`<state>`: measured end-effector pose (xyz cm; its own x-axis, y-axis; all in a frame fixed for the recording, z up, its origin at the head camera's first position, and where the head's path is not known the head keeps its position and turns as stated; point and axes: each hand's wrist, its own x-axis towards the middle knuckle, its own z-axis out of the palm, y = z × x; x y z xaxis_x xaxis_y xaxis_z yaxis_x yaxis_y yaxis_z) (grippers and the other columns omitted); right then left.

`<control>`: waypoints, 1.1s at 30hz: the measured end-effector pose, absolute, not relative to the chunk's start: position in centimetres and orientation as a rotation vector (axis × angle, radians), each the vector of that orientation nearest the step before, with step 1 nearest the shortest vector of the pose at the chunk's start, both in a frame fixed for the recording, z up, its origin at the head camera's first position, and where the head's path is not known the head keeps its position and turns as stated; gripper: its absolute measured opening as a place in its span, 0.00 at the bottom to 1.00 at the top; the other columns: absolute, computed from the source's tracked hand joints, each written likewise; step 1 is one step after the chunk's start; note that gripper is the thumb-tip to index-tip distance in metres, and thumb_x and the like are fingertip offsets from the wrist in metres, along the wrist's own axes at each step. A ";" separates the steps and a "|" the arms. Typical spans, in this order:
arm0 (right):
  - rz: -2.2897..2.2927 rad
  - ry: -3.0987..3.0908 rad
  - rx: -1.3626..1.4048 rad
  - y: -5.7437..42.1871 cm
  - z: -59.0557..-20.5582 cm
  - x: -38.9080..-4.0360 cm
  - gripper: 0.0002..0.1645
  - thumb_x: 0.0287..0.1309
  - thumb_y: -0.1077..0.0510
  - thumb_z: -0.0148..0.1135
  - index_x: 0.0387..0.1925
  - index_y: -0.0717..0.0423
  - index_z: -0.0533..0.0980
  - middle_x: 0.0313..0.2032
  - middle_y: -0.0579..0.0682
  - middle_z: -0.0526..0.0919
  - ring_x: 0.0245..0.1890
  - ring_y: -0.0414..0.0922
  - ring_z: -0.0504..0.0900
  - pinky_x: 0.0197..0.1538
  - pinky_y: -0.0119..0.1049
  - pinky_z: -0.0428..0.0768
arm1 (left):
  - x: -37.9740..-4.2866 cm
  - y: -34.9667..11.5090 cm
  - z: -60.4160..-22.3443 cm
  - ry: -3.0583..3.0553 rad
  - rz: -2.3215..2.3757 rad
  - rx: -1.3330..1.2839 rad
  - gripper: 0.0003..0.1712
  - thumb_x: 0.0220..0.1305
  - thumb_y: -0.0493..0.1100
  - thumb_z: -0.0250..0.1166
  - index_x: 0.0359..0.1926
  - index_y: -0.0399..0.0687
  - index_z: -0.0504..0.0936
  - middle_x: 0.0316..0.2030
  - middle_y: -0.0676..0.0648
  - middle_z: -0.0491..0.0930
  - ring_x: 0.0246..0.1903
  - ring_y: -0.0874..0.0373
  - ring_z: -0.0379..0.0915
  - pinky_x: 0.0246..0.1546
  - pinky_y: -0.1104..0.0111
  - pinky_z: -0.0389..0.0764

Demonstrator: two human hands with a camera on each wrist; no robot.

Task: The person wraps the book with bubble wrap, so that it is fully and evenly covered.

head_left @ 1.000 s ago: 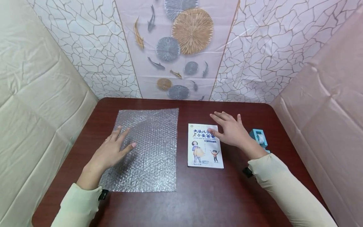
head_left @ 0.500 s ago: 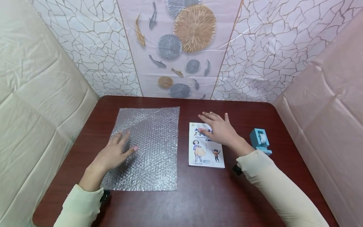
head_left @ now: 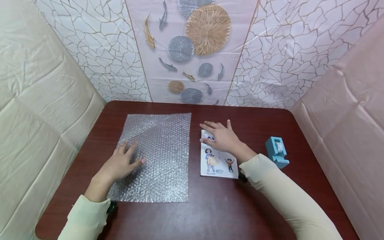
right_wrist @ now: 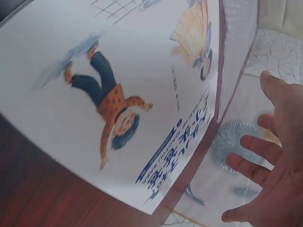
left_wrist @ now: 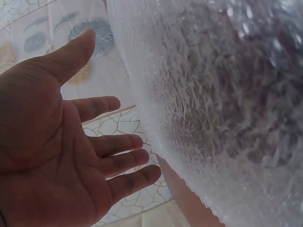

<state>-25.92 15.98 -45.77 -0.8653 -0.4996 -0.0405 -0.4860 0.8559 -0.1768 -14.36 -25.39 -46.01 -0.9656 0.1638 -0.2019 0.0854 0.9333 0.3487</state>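
A sheet of clear bubble wrap (head_left: 162, 156) lies flat on the left half of the table. Over its left part hovers my left hand (head_left: 120, 163), fingers spread; the left wrist view shows its palm (left_wrist: 61, 132) bare, apart from the bubble wrap (left_wrist: 213, 94). To the right of the sheet lies a white picture book (head_left: 217, 166) with cartoon figures and Chinese lettering on its cover. My right hand (head_left: 222, 136) is held above the book's upper part and hides much of the title. In the right wrist view, the fingers (right_wrist: 258, 151) are extended beside the book (right_wrist: 71, 118), holding nothing.
A blue tape dispenser (head_left: 276, 151) with a roll of clear tape stands on the right side of the dark red table (head_left: 195, 223). Quilted panels (head_left: 339, 100) flank the table, and a patterned wall cloth (head_left: 192, 66) hangs behind it.
My right hand has moved left from the book's right edge to over its top, uncovering the tape dispenser. The left hand has barely moved.
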 end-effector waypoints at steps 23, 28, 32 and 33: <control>-0.160 2.875 -0.879 11.8 -47.9 -27.6 0.44 0.78 0.28 0.58 0.85 0.39 0.67 0.87 0.48 0.62 0.85 0.58 0.64 0.80 0.85 0.41 | -13.4 -25.8 -47.0 2.872 0.501 0.161 0.56 0.73 0.69 0.70 0.86 0.43 0.60 0.79 0.17 0.55 0.75 0.11 0.54 0.65 0.21 0.70; -0.146 2.878 -0.895 11.5 -48.4 -27.8 0.44 0.79 0.29 0.58 0.85 0.41 0.65 0.88 0.47 0.60 0.87 0.56 0.61 0.80 0.85 0.42 | -13.4 -25.9 -47.0 2.821 0.533 0.124 0.59 0.70 0.68 0.73 0.87 0.44 0.59 0.81 0.17 0.52 0.77 0.12 0.51 0.67 0.20 0.67; -0.132 2.873 -0.932 11.1 -48.5 -28.0 0.43 0.80 0.29 0.57 0.86 0.41 0.65 0.87 0.49 0.61 0.87 0.56 0.60 0.80 0.85 0.45 | -13.4 -25.8 -47.1 2.801 0.522 0.110 0.62 0.66 0.68 0.76 0.87 0.44 0.58 0.81 0.17 0.51 0.78 0.12 0.49 0.68 0.20 0.66; -0.129 2.870 -0.940 10.9 -48.5 -28.0 0.43 0.80 0.29 0.56 0.86 0.41 0.65 0.87 0.49 0.61 0.87 0.56 0.60 0.80 0.85 0.46 | -13.4 -25.8 -47.1 2.802 0.517 0.109 0.63 0.65 0.68 0.77 0.87 0.44 0.58 0.81 0.17 0.51 0.78 0.12 0.50 0.68 0.20 0.66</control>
<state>-28.02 10.93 -48.54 -0.8003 -0.5934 -0.0865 -0.5832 0.8037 -0.1179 -13.39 -25.83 -47.12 -0.9552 0.1256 -0.2681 0.0217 0.9329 0.3596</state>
